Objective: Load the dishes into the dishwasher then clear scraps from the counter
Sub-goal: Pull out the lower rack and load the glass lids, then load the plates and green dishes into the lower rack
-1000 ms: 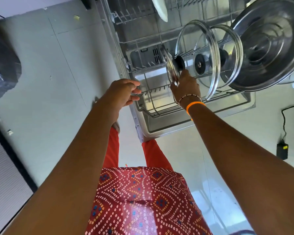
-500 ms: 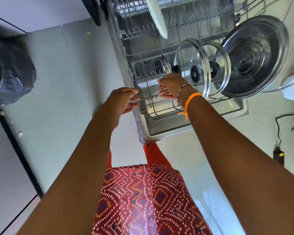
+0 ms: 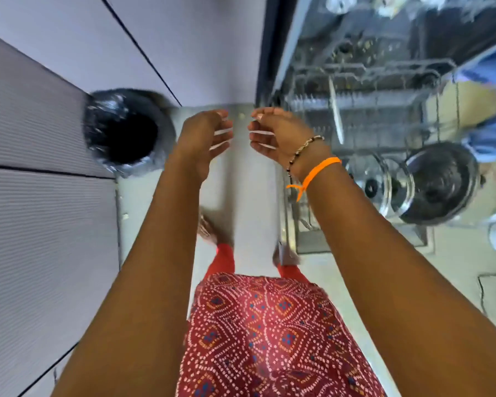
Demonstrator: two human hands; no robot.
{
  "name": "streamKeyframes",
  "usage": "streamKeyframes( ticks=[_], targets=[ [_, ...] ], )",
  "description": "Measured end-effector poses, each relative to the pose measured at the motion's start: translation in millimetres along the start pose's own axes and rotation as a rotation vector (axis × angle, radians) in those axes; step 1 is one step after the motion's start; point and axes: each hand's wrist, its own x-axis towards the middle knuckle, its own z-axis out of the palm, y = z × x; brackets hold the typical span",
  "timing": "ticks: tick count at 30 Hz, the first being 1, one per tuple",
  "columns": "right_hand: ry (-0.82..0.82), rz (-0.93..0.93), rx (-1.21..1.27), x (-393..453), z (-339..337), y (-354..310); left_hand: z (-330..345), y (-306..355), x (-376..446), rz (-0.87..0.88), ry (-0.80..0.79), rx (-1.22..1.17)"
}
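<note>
My left hand [image 3: 205,138] and my right hand [image 3: 272,133] hang in the air over the floor, palms facing each other, fingers loosely curled, holding nothing. The open dishwasher [image 3: 355,90] lies to the right of them, its lower rack [image 3: 309,222] pulled out. In that rack stand glass lids [image 3: 384,184] and a large steel lid [image 3: 441,181] on edge. A white plate [image 3: 335,107] stands further back in the rack. The picture is blurred by motion.
A bin lined with a black bag [image 3: 126,130] stands on the floor to the left of my hands. Grey cabinet fronts [image 3: 40,196] run along the left. Someone in blue clothing [image 3: 490,133] stands at the far right. A black cable [image 3: 487,287] lies on the floor.
Both hands have left the rack and the small lid and pulled back to the left, away from the dishwasher. My head has turned left, bringing the bin and cabinets into view.
</note>
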Motion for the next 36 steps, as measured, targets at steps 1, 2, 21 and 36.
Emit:
streamKeyframes(
  ticks=[1, 2, 21, 36],
  targets=[
    [-0.033, -0.039, -0.034, -6, 18, -13, -15, 18, -4, 0.019, -0.01, -0.039],
    [-0.066, -0.068, -0.067, -10, 36, -27, -29, 36, -6, 0.042, -0.017, -0.076],
    [-0.402, -0.242, -0.231, -27, 382, -163, -315, 250, -58, 0.395, 0.263, -0.301],
    [-0.51, -0.356, -0.497, 125, 552, -314, -419, 400, 71, 0.33, 0.685, -0.584]
  ],
)
